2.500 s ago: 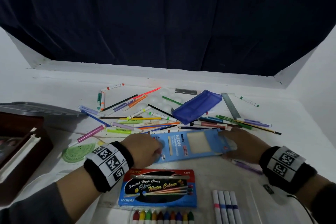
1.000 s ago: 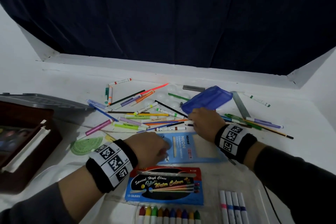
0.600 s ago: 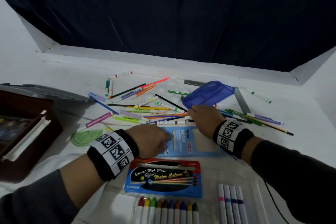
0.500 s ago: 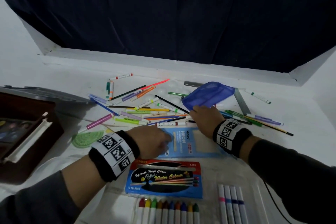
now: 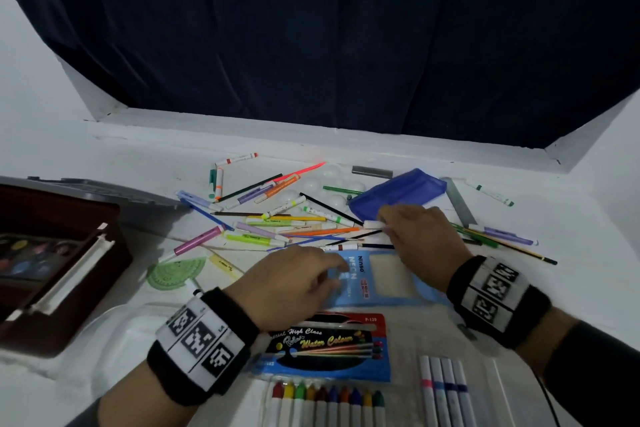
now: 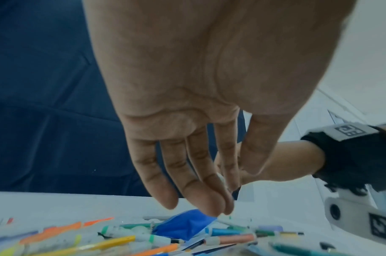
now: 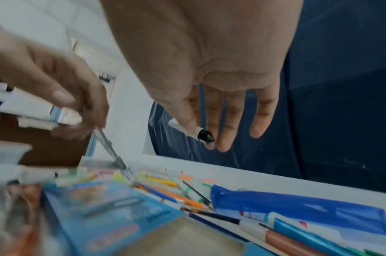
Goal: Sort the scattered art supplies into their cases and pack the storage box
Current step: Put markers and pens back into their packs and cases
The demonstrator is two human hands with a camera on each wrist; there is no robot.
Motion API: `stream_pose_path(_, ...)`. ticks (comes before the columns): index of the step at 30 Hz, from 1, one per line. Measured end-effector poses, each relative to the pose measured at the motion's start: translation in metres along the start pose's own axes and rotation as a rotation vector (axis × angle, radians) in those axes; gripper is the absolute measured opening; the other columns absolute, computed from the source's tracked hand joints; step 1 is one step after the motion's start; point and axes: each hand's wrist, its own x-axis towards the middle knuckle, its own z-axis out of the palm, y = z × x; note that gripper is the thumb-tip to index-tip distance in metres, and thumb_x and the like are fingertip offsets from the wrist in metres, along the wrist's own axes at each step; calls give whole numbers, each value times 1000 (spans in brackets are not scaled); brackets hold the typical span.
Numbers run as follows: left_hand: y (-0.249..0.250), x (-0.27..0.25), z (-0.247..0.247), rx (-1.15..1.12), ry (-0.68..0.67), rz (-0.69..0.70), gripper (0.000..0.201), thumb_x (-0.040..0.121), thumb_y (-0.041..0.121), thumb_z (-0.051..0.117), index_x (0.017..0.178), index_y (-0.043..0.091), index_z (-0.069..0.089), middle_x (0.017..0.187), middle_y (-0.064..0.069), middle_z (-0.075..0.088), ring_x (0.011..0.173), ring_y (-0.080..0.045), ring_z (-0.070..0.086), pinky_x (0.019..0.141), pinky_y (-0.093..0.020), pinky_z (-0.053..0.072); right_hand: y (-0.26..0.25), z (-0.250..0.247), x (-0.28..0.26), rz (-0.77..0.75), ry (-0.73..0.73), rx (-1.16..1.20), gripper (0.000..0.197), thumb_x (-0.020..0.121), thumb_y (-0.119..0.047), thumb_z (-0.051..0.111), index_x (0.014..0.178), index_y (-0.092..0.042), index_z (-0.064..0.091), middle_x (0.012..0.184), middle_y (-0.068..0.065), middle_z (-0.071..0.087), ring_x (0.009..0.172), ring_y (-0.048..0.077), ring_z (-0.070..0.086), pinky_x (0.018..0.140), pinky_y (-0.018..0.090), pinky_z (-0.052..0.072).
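Note:
A light blue neon marker case (image 5: 388, 279) lies flat in front of me. My left hand (image 5: 334, 276) is at its left end; in the right wrist view the left hand (image 7: 78, 121) pinches a thin strip (image 7: 109, 149), apparently the case's flap. Just beyond the case, my right hand (image 5: 384, 225) pinches a white marker (image 5: 372, 225) by thumb and forefinger, lifted off the pile. Its black tip (image 7: 205, 135) shows in the right wrist view. Scattered markers and pencils (image 5: 277, 222) cover the table behind the case, next to a dark blue pouch (image 5: 398, 192).
A brown storage box (image 5: 52, 263) stands open at the left. A water colour box (image 5: 329, 347), a row of crayons (image 5: 325, 402) and several markers in a clear sleeve (image 5: 443, 388) lie nearest me. A green protractor (image 5: 175, 274) and a grey ruler (image 5: 459, 201) flank the pile.
My right hand left the case's right end, reached into the pile by the blue pouch and now holds a white marker. My left hand stayed at the case's left end.

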Motion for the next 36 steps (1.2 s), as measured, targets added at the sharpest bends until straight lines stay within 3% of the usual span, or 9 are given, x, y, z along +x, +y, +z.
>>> stream_pose_path(3,5,-12,15,-109,66,2,28,102,42,46,127,36,56,104,12,62,90,-5,57,80,-31,50,-2,-15,-29,37,46,304,3,99,-27,53,100,-25,55,90,-5,58,80,17,56,72,36,46)
stream_pose_path(6,9,-23,27,-151,94,-29,30,102,43,46,131,37,54,112,14,59,100,-3,54,86,-27,47,-7,-20,-56,59,55,526,6,92,-21,67,95,-26,65,89,-8,61,81,7,56,72,23,46)
stream_pose_path(9,9,-34,39,-152,39,-31,34,102,44,46,135,36,51,121,13,57,111,-5,52,94,-30,46,-16,-23,-83,112,42,704,15,85,-11,74,92,-25,72,90,-9,63,86,4,61,71,13,49)
stream_pose_path(13,5,-48,56,-50,-64,9,41,101,44,46,141,36,44,129,12,55,118,-10,51,98,-33,45,-26,-24,-110,191,-172,880,21,87,-8,70,90,-29,71,94,-10,62,91,6,64,81,23,55)
stream_pose_path(16,3,-55,68,8,-115,33,49,98,45,48,145,35,40,136,10,52,124,-12,49,100,-34,45,-30,-22,-122,198,-345,874,19,87,-11,70,92,-30,69,95,-9,62,84,10,67,79,31,57)
stream_pose_path(20,5,-61,77,126,-152,58,55,95,48,51,146,33,39,140,5,48,127,-17,46,102,-38,46,-43,-19,-133,142,-549,800,14,87,-16,68,98,-25,67,98,-9,65,75,6,69,74,27,57)
stream_pose_path(24,3,-63,81,198,-171,75,63,90,52,58,147,36,36,145,4,43,133,-18,41,104,-41,44,-56,-12,-137,132,-562,700,13,84,-20,72,95,-24,67,96,-8,66,78,4,66,70,17,53)
stream_pose_path(32,-1,-62,85,230,-156,74,64,89,59,57,147,38,37,143,8,45,129,-18,45,101,-41,46,-67,-9,-135,248,-574,702,11,85,-15,73,94,-11,69,75,0,74,63,4,69,70,22,58)
stream_pose_path(36,-3,-64,86,229,-138,87,65,89,62,55,147,38,38,142,8,47,127,-19,47,99,-41,47,-68,-7,-136,286,-584,734,11,85,-13,73,95,-9,70,76,4,75,63,10,71,69,26,60)
